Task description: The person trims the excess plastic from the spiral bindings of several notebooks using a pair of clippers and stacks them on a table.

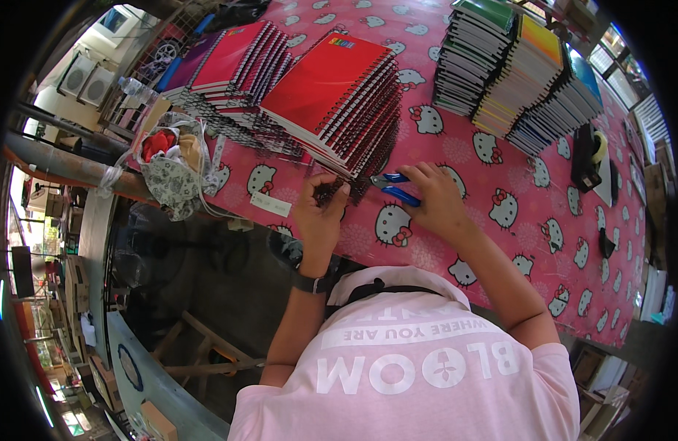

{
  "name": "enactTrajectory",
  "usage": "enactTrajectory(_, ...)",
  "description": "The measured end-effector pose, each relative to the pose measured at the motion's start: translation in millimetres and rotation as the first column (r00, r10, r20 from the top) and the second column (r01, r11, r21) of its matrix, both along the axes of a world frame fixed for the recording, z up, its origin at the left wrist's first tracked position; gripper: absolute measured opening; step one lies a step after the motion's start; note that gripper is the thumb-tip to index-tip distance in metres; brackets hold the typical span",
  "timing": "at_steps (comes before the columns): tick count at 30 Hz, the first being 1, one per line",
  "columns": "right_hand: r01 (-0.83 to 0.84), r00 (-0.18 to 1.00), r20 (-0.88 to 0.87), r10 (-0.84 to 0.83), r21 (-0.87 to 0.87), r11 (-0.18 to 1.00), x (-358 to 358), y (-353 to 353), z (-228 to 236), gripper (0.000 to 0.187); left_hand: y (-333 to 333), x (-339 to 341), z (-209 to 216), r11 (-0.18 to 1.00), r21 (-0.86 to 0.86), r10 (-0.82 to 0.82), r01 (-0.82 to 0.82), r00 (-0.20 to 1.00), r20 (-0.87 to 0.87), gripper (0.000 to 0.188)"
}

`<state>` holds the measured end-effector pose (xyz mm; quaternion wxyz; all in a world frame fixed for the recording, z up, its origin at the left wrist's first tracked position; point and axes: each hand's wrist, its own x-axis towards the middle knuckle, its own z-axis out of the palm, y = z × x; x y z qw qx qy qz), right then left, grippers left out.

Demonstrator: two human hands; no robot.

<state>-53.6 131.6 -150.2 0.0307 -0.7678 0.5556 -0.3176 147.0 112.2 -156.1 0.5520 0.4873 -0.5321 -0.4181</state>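
Note:
A tall stack of red spiral-bound notebooks (pixel 321 77) stands in front of me on the table, its black wire coils facing right. My left hand (pixel 321 213) is at the stack's near lower corner, thumb and fingers curled toward each other. What lies between those fingertips is too dark to make out. In my right hand (pixel 434 202) are small pliers with blue handles (pixel 399 195). Their metal jaws point left at the coil ends by the same corner, close to the left fingertips. Whether the jaws touch a wire cannot be seen.
The table has a pink cat-patterned cover (pixel 427 246). Pink notebooks (pixel 232 59) stand left of the red stack; green (pixel 475 59), yellow (pixel 519 73) and blue notebooks (pixel 563 95) stand right. A tape dispenser (pixel 589 158) lies at far right. A cloth bag (pixel 174 173) hangs at the left edge.

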Motion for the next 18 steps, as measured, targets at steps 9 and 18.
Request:
enactTrajectory(9,-0.034,0.997,0.075,0.010,0.328,0.944,6.6,-4.5,-3.4,0.043,-2.4,-0.4,-2.7,0.999,-0.035,-0.030,0.039,0.974,0.225,0.022)
enactTrajectory(18,-0.006,1.000,-0.007,0.006,0.002,1.000,5.6,-4.4,-6.3,0.040,-6.2,6.1,-4.3,0.973,0.208,-0.066,0.097,0.986,-0.150,0.025)
